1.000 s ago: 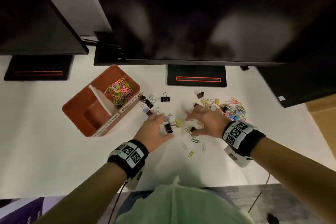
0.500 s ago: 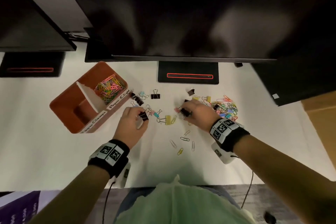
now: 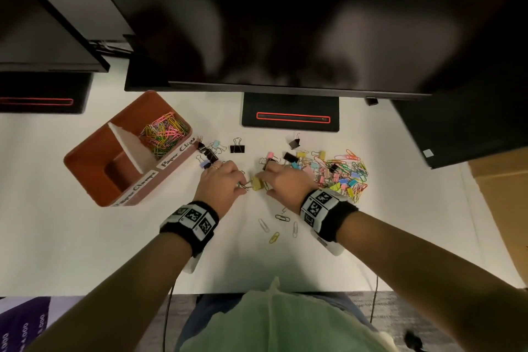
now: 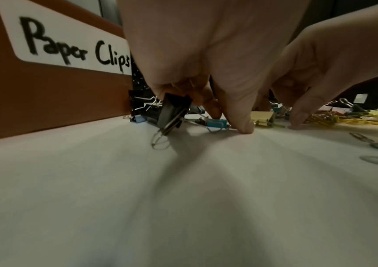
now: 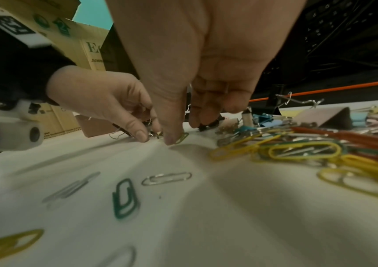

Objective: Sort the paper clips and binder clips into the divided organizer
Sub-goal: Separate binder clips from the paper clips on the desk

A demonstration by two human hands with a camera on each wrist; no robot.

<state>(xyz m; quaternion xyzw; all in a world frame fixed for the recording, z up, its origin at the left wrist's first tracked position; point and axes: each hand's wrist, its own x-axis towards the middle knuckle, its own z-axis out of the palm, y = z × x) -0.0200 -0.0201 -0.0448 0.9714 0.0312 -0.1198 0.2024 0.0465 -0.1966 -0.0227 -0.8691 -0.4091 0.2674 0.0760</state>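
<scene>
Left wrist: left hand (image 4: 197, 59) grips a black binder clip (image 4: 174, 112), thumb pinning a blue one (image 4: 217, 124) | right hand (image 3: 281, 180) pinches a green paper clip (image 5: 182, 138) on the table (image 3: 85, 237) | organizer (image 3: 94, 157) nearby | judged light, stiff, slippery wire; grip bodies.

shiny wire paper clips (image 5: 167, 178) on a matt white table (image 3: 85, 237).
</scene>
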